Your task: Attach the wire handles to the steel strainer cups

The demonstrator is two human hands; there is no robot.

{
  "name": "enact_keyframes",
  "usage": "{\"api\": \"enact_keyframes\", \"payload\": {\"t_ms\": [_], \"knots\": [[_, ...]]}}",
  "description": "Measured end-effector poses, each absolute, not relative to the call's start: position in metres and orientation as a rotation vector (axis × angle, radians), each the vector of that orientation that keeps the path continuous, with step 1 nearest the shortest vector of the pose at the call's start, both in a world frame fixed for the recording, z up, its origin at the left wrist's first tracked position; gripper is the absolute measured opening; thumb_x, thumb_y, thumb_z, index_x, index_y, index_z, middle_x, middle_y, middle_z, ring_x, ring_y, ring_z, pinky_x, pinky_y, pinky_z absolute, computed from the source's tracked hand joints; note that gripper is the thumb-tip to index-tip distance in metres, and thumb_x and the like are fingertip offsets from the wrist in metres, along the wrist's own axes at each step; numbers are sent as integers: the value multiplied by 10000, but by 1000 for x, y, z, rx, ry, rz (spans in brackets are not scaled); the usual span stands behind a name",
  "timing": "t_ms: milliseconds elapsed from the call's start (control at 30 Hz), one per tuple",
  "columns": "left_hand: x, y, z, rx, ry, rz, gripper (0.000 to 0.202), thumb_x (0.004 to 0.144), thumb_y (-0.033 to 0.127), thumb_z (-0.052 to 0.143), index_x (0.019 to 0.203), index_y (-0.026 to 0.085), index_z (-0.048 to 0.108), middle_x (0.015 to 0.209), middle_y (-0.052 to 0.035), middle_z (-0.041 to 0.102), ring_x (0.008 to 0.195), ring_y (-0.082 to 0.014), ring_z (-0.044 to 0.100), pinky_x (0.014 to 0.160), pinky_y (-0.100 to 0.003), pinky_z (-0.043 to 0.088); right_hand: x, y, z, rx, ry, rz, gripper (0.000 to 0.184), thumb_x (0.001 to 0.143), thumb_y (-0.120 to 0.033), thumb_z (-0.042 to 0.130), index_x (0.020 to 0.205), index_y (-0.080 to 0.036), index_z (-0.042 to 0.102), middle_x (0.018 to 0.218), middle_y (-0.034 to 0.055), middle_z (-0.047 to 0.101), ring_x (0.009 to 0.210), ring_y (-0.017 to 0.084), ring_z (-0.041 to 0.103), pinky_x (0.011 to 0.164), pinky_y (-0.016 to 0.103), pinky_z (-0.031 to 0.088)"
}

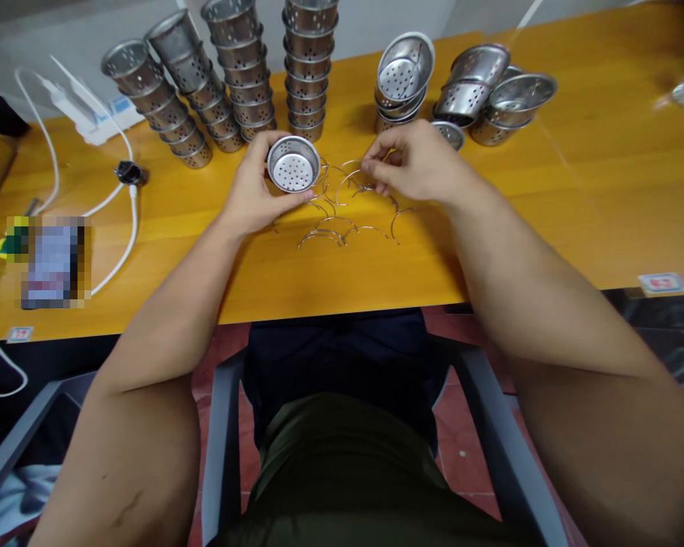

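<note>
My left hand (pixel 254 190) is closed round a small perforated steel strainer cup (pixel 292 165), its open mouth facing me, just above the orange table (pixel 575 205). My right hand (pixel 410 161) pinches a thin curved wire handle (pixel 350 181) beside the cup. Under and between both hands lies a loose pile of wire handles (pixel 342 224) on the table top.
Several leaning stacks of strainer cups (pixel 245 76) stand at the back left and centre. Loose and nested cups (pixel 473 95) lie at the back right. A white power strip (pixel 85 114) with a white cable (pixel 122 228) lies at the left. The table's front edge is near my lap.
</note>
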State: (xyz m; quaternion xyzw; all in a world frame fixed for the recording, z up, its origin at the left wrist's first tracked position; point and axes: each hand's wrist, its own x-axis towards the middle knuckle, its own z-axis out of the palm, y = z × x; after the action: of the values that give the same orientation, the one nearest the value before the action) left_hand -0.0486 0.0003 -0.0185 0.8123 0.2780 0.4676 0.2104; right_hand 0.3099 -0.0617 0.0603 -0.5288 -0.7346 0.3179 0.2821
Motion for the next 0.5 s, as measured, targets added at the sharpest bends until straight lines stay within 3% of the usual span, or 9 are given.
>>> {"api": "enact_keyframes", "payload": {"t_ms": [133, 200, 367, 500], "knots": [[-48, 0, -19, 2231, 771, 1274, 1174, 791, 1034, 1178, 1604, 352, 676, 1594, -67, 802, 1436, -379, 746, 1313, -658, 633, 314, -57, 59, -1346, -2008, 547, 247, 1206, -61, 918, 1038, -238, 878, 1153, 123, 890, 963, 235, 807, 958, 387, 667], [-48, -1, -18, 2198, 799, 1259, 1191, 816, 1065, 1144, 1607, 330, 642, 1608, -78, 784, 1489, -373, 728, 1346, -652, 610, 315, -54, 57, -1299, -1945, 524, 249, 1186, -51, 931, 1051, -257, 896, 1186, 123, 883, 986, 240, 792, 988, 402, 672], [-46, 5, -23, 2102, 752, 1285, 1129, 722, 1025, 1208, 1510, 367, 739, 1501, -93, 845, 1402, -404, 831, 1245, -621, 704, 309, -50, 49, -1162, -1691, 939, 334, 1067, -43, 1023, 1050, -298, 808, 943, 7, 812, 701, 196, 719, 718, 395, 656], [-43, 3, -25, 2143, 527, 1205, 1165, 717, 985, 1229, 1622, 397, 791, 1497, -84, 878, 1358, -407, 872, 1218, -666, 749, 297, -58, 48, -1090, -1706, 1058, 364, 1084, -307, 1079, 995, -318, 726, 879, -3, 783, 662, 203, 663, 655, 423, 607]]}}
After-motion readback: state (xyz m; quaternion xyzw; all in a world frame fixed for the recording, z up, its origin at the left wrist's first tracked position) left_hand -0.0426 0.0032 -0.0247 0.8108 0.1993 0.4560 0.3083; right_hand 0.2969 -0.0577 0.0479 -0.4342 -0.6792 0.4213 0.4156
